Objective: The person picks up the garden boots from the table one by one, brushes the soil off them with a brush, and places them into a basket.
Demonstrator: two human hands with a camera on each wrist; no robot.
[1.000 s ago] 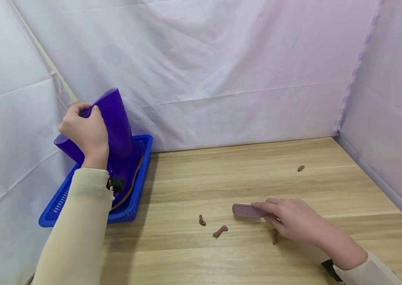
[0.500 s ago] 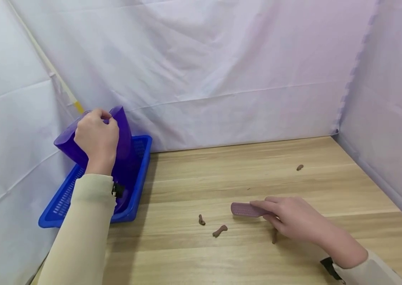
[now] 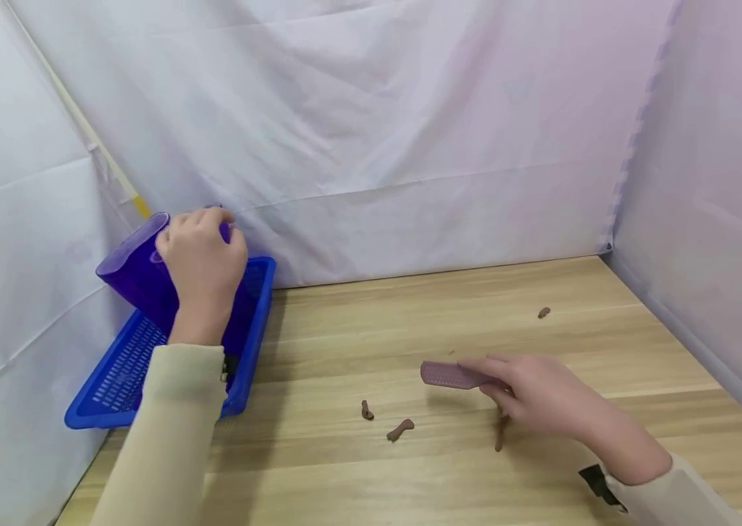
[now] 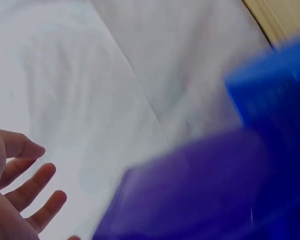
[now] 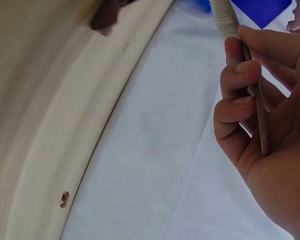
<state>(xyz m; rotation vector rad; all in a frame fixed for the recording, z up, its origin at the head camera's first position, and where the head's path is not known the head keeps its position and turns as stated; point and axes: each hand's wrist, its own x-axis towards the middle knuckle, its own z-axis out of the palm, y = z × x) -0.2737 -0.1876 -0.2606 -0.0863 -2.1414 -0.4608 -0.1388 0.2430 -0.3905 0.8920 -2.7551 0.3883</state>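
My left hand (image 3: 202, 256) is over the purple rain boots (image 3: 140, 281), which stand tilted in a blue basket (image 3: 88, 421). In the left wrist view its fingers (image 4: 35, 185) are loosely spread and hold nothing, apart from the purple boot (image 4: 190, 190). My right hand (image 3: 548, 398) grips a brush with a brownish-mauve back (image 3: 446, 375), held just above the table. Pale bristles (image 5: 222, 17) show in the right wrist view, and the fingers are curled round its thin handle (image 5: 261, 115). Below the brush lie brown lumps, one bone-shaped (image 3: 400, 429) and one smaller (image 3: 367, 410).
Another brown piece (image 3: 499, 431) lies under the right hand, and one (image 3: 544, 313) sits farther back on the wooden table (image 3: 344, 489). White cloth (image 3: 371, 131) hangs at the back and sides. A pale pole (image 3: 74, 109) leans in the left corner.
My left hand has let go of the boot, which sank lower into the basket, and has shifted right. The right hand has lifted the brush slightly. The view has shifted a little.
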